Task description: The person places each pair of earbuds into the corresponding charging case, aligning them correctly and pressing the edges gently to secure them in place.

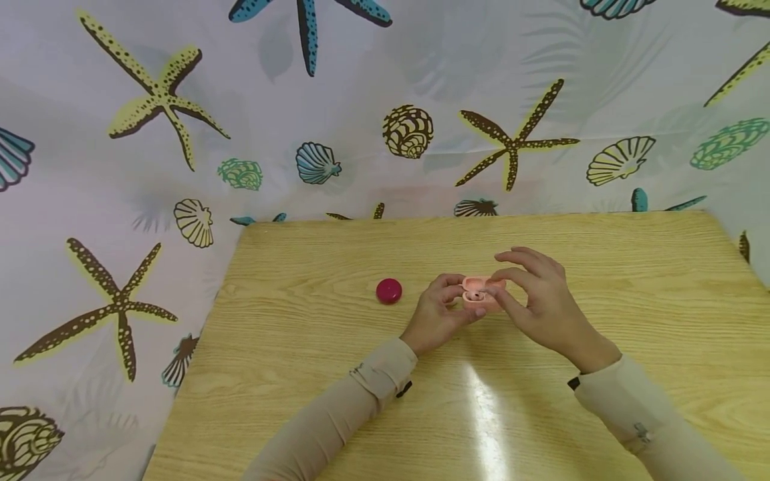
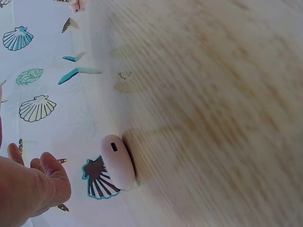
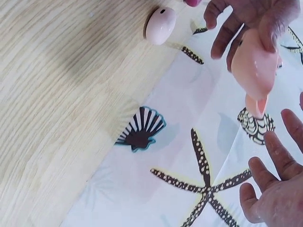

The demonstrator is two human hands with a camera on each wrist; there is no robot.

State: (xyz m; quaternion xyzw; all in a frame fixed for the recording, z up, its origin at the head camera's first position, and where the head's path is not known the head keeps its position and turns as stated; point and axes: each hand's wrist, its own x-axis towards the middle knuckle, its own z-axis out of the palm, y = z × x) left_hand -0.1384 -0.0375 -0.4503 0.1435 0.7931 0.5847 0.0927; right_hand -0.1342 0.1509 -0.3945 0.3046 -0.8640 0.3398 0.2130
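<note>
My left hand (image 1: 436, 314) grips a coral-pink earbud case (image 1: 493, 304), thumb along its front and fingers behind. Its lid stands raised, and a pale earbud (image 1: 475, 294) with a dark spot shows inside. My right hand (image 1: 544, 304) reaches in from the right, thumb and index fingertips at the case's right side, other fingers spread. In the right wrist view, the left hand (image 3: 251, 19) holds the case (image 3: 255, 66) above the table, while the fingers of the right hand (image 3: 279, 189) spread apart. The left wrist view shows part of a hand (image 2: 35, 189) at lower left.
On the wooden table (image 1: 301, 267), a glossy magenta disc (image 1: 389, 291) lies left of the hands. Both wrist views show a pale pink oval object (image 2: 118, 163) with a small dark slot on the tabletop. A curtain (image 1: 361, 80) printed with shells and starfish hangs behind the table.
</note>
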